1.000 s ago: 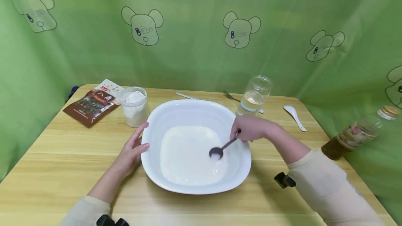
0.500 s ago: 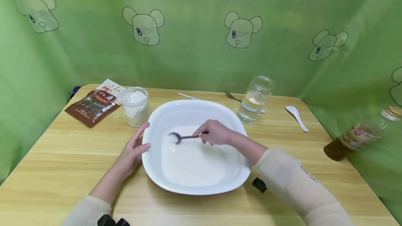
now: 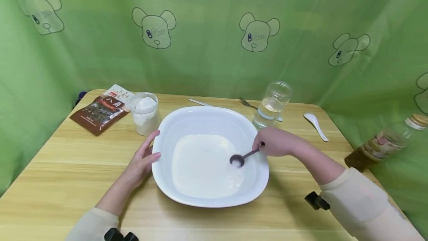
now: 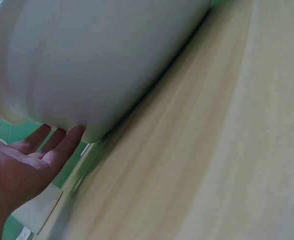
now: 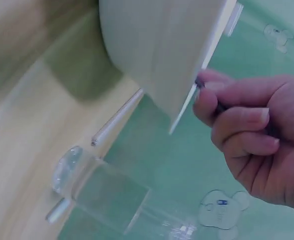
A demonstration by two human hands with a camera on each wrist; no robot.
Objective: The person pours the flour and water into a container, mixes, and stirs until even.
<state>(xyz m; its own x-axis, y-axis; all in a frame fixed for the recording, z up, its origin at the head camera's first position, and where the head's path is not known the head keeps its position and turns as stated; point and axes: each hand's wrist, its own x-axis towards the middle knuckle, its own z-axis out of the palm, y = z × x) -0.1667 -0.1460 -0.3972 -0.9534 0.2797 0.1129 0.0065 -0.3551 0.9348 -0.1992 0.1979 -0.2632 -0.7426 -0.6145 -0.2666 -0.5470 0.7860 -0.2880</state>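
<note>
A white basin [image 3: 210,200] with a milky white liquid [image 3: 204,166] inside stands on the table. My left hand [image 3: 138,164] holds the basin's left side, with fingertips at the rim; in the left wrist view its fingers [image 4: 62,145] touch the outer wall. My right hand [image 3: 275,142] grips a dark spoon [image 3: 236,160] by the handle over the basin's right side. The spoon's bowl is tilted down inside the basin, slightly blurred; I cannot tell whether it touches the liquid. In the right wrist view the curled fingers partly hide the handle.
A jar of white powder [image 3: 145,116] and a brown spice packet [image 3: 98,116] lie left. Behind the right hand stands a glass jar of clear liquid [image 3: 269,109]. A fork [image 3: 247,102], a white spoon [image 3: 315,126] and a bottle of brown liquid [image 3: 371,150] are farther right.
My right hand has swept the spoon from the basin's right side to its left, then back to the right. The left hand stays on the basin's left side.
</note>
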